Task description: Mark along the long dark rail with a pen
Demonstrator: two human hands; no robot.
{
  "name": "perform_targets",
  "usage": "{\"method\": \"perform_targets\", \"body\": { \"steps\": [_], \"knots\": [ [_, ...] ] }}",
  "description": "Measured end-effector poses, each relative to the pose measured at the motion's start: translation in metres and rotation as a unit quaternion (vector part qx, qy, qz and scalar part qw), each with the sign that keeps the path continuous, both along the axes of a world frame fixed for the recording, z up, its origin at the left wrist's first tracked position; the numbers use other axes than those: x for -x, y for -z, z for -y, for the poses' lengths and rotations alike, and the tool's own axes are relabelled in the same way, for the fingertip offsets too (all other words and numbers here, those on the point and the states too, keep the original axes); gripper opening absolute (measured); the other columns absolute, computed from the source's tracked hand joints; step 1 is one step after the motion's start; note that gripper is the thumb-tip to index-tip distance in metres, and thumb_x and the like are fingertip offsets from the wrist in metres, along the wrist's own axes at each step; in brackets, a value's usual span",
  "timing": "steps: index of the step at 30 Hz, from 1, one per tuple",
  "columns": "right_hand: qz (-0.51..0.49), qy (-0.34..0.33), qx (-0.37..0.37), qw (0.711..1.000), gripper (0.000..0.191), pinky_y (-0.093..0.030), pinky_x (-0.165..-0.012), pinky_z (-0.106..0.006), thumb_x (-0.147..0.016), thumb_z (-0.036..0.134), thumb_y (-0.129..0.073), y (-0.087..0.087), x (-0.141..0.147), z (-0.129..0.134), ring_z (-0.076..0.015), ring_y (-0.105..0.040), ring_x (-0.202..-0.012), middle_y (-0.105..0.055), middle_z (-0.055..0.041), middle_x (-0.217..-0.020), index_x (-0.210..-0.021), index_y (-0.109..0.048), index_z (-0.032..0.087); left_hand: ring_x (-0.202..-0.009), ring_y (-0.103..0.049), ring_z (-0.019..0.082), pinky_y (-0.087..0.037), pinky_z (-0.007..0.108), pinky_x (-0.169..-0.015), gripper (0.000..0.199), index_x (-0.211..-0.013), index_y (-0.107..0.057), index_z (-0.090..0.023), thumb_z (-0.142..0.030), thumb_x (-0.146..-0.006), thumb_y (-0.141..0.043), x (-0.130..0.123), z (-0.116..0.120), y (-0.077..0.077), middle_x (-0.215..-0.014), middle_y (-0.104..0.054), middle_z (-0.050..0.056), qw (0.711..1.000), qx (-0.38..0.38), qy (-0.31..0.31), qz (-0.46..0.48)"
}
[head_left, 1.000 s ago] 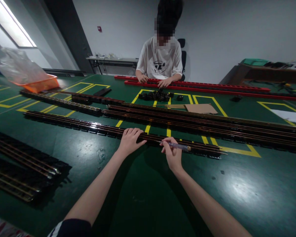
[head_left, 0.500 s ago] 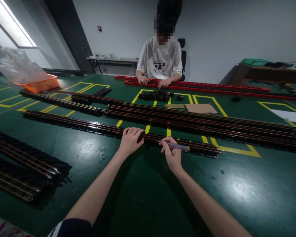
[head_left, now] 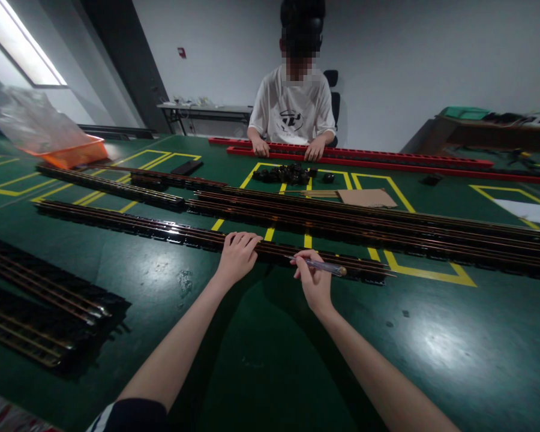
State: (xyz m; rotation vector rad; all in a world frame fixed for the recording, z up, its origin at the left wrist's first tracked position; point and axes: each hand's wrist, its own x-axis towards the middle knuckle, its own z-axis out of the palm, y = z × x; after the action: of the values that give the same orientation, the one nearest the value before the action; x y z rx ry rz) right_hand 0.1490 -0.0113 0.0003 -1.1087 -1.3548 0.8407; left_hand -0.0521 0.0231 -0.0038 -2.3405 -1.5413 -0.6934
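A long black strip with copper-coloured rods lies across the green table in front of me. My left hand is closed over the near edge of this strip, its fingers on top and its thumb at the near side. To the right, my right hand grips a screwdriver with a clear, purplish handle. Its thin tip points left, close to the strip between my hands; whether it touches is too small to tell. The rods stick out a little past the strip's right end.
Longer black strips lie just beyond, with a pile of black parts and cardboard behind. A person opposite touches red rails. More strips sit at left; an orange tray holds plastic bags.
The strip under my left hand has slid a little to the left. My right hand and the screwdriver are almost where they were. The person's hands opposite have moved apart along the red rail.
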Motion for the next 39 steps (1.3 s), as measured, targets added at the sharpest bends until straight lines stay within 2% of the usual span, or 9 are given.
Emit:
{"method": "perform_targets", "body": {
  "steps": [10,23,35,39],
  "knots": [
    [-0.029,0.049,-0.002,0.998,0.014,-0.043,-0.044,-0.023,-0.082,0.032,-0.054,-0.0027,0.0031,0.0015,-0.0112,-0.054,-0.046,-0.063,-0.0003,-0.064,-0.076,-0.057,0.019,-0.106,-0.057,0.025,-0.035,0.044,-0.096,0.036,-0.113,-0.061,-0.019,-0.008,-0.084,-0.043,0.0013,-0.0007,0.002,-0.112,-0.067,0.006,1.0,-0.005,0.002,-0.002],
    [-0.02,-0.001,-0.001,1.0,0.013,-0.042,-0.044,-0.023,-0.083,0.032,-0.055,-0.0015,0.0033,0.0006,-0.0109,-0.055,-0.047,-0.065,-0.0012,-0.07,-0.079,-0.057,0.02,-0.106,-0.057,0.025,-0.035,0.044,-0.097,0.04,-0.113,-0.061,-0.019,-0.004,-0.081,-0.041,0.0014,-0.0006,0.0017,-0.113,-0.067,0.006,1.0,-0.003,0.003,-0.003],
    [-0.025,0.03,-0.008,0.999,0.013,-0.042,-0.044,-0.023,-0.082,0.031,-0.054,-0.0024,0.0037,0.0017,-0.0115,-0.055,-0.047,-0.063,-0.0008,-0.066,-0.077,-0.057,0.019,-0.106,-0.057,0.024,-0.035,0.044,-0.097,0.042,-0.113,-0.062,-0.019,0.0,-0.082,-0.039,0.0015,-0.001,0.0017,-0.112,-0.067,0.006,1.0,-0.004,0.004,-0.006],
    [-0.018,0.015,-0.008,1.0,0.013,-0.042,-0.044,-0.023,-0.082,0.032,-0.053,-0.002,0.0034,0.0016,-0.0114,-0.055,-0.047,-0.063,-0.0007,-0.068,-0.078,-0.057,0.02,-0.106,-0.057,0.025,-0.036,0.044,-0.096,0.042,-0.113,-0.062,-0.017,0.0,-0.082,-0.039,0.0017,-0.0016,0.002,-0.112,-0.067,0.007,1.0,-0.009,0.008,-0.004]
  ]
}}
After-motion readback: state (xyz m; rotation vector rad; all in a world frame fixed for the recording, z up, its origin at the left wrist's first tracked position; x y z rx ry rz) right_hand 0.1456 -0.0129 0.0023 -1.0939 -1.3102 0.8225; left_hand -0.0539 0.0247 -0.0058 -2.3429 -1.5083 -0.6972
